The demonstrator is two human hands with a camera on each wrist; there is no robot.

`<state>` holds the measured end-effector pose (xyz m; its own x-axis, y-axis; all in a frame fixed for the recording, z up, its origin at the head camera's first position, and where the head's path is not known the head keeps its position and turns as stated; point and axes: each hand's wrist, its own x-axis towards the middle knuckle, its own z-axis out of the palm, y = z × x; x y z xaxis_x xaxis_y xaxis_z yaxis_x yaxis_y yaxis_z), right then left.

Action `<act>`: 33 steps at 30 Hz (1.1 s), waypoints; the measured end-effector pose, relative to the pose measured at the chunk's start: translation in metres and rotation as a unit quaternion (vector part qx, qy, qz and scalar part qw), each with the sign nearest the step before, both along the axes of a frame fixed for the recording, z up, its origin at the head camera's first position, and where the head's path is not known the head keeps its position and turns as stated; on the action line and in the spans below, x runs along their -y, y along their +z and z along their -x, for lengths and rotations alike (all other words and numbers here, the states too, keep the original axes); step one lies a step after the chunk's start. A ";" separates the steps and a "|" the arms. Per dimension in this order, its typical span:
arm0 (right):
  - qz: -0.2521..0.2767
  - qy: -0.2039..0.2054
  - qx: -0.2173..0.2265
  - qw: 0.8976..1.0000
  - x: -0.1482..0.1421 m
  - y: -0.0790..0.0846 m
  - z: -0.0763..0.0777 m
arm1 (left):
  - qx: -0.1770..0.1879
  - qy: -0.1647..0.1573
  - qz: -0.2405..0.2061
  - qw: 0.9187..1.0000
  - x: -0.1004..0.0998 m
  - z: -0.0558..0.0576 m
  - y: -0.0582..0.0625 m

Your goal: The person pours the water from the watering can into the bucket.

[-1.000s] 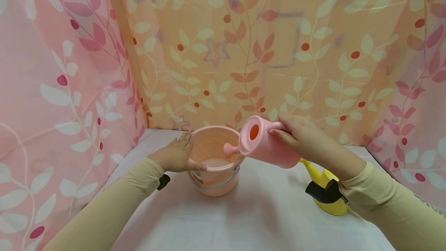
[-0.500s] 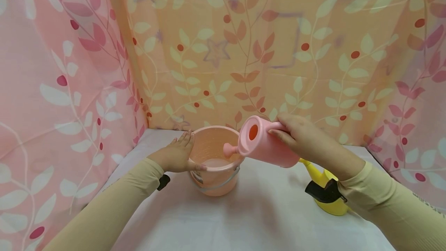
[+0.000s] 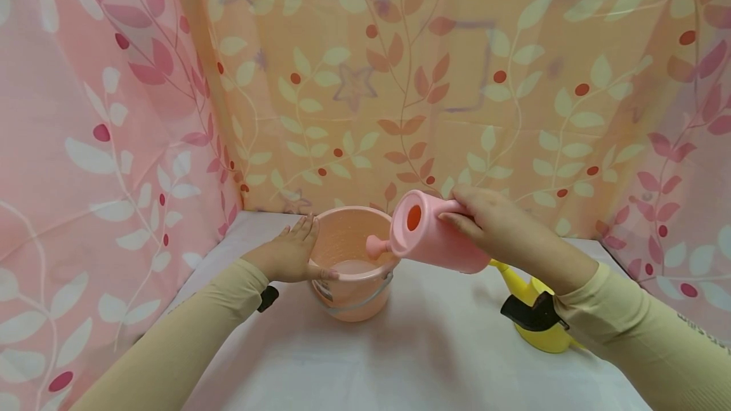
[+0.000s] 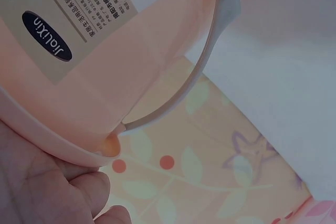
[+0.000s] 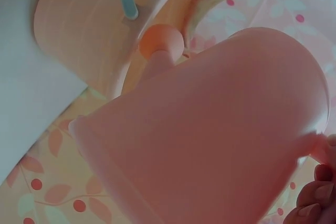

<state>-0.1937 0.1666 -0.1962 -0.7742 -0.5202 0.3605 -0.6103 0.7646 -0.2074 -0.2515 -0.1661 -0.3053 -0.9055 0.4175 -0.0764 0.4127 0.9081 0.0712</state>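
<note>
A peach bucket (image 3: pixel 356 300) with a grey handle stands upright on the white surface. My left hand (image 3: pixel 288 252) rests on its rim, fingers straight along the left side and thumb along the front; the left wrist view shows the fingertips right at the rim beside a printed label (image 4: pixel 73 19). My right hand (image 3: pixel 493 217) grips the handle of a pink watering can (image 3: pixel 442 240), holding it tilted towards the bucket. The can's sprinkler head (image 5: pixel 161 43) sits over the bucket's opening. Fine pale streaks show inside the bucket in the head view.
Beneath the right forearm stands a yellow watering can (image 3: pixel 542 338), partly hidden by the black wrist strap (image 3: pixel 531 313). Leaf-patterned curtains (image 3: pixel 365 81) enclose the white tabletop (image 3: pixel 342 366) at the back and both sides.
The pink watering can has tipped very slightly further towards the bucket, with its opening shifting a little left. My left hand and the bucket stay where they were.
</note>
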 end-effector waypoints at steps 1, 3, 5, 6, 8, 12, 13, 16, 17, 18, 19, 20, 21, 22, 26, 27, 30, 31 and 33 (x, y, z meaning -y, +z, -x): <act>0.000 0.000 0.001 1.000 0.000 0.000 0.000 | 0.000 0.000 0.001 1.000 0.000 0.000 0.000; -0.002 0.001 0.001 1.000 0.001 0.001 0.000 | -0.001 -0.002 -0.003 1.000 0.001 0.000 0.000; -0.003 0.002 0.001 1.000 0.001 0.001 0.000 | -0.001 -0.002 -0.001 1.000 0.001 0.001 0.000; -0.004 0.003 0.001 1.000 0.001 0.001 0.000 | -0.001 -0.001 0.001 1.000 0.001 0.001 0.000; -0.006 0.004 -0.001 1.000 0.001 0.002 0.000 | -0.001 -0.003 -0.001 1.000 0.001 0.001 0.000; -0.008 0.008 -0.003 1.000 0.001 0.002 0.000 | -0.002 -0.004 -0.002 1.000 0.000 -0.001 0.001; -0.010 0.009 -0.004 1.000 0.001 0.002 0.001 | -0.002 -0.004 -0.003 1.000 0.000 -0.001 0.001; -0.011 0.013 -0.007 1.000 0.002 0.001 0.002 | -0.001 -0.004 0.000 1.000 0.000 -0.001 0.001; -0.011 0.016 -0.011 1.000 0.002 0.001 0.002 | -0.001 -0.003 0.002 1.000 0.000 -0.001 0.001; -0.011 0.019 -0.013 1.000 0.002 0.001 0.002 | -0.001 -0.003 0.001 1.000 -0.001 -0.001 0.001; -0.011 0.024 -0.018 0.999 0.002 0.000 0.003 | -0.001 -0.003 0.000 1.000 -0.001 -0.001 0.001; -0.011 0.029 -0.022 0.999 0.002 0.000 0.004 | -0.001 -0.004 -0.001 1.000 -0.001 -0.001 0.001; -0.011 0.034 -0.026 0.999 0.002 0.000 0.004 | -0.001 -0.004 -0.002 1.000 -0.001 -0.001 0.000; -0.012 0.039 -0.032 0.999 0.002 0.000 0.004 | -0.001 -0.003 -0.002 1.000 -0.001 -0.001 0.000; -0.013 0.050 -0.041 0.998 0.002 0.000 0.005 | 0.000 -0.003 -0.004 1.000 0.000 0.000 0.000; -0.013 0.052 -0.041 0.998 0.003 0.000 0.005 | 0.000 -0.003 -0.005 1.000 0.000 0.000 0.000; -0.013 0.053 -0.035 0.998 0.003 0.000 0.005 | 0.000 -0.002 -0.006 1.000 0.000 0.000 -0.001; -0.013 0.053 -0.036 0.998 0.003 0.000 0.005 | -0.001 -0.002 -0.006 1.000 0.000 0.000 -0.001; -0.014 0.055 -0.038 0.998 0.003 0.000 0.005 | 0.000 -0.002 -0.007 1.000 0.000 0.000 -0.001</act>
<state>-0.1987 0.1635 -0.1965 -0.6822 -0.6117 0.4005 -0.7046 0.6962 -0.1371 -0.2512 -0.1662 -0.3063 -0.9041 0.4214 -0.0704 0.4157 0.9057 0.0835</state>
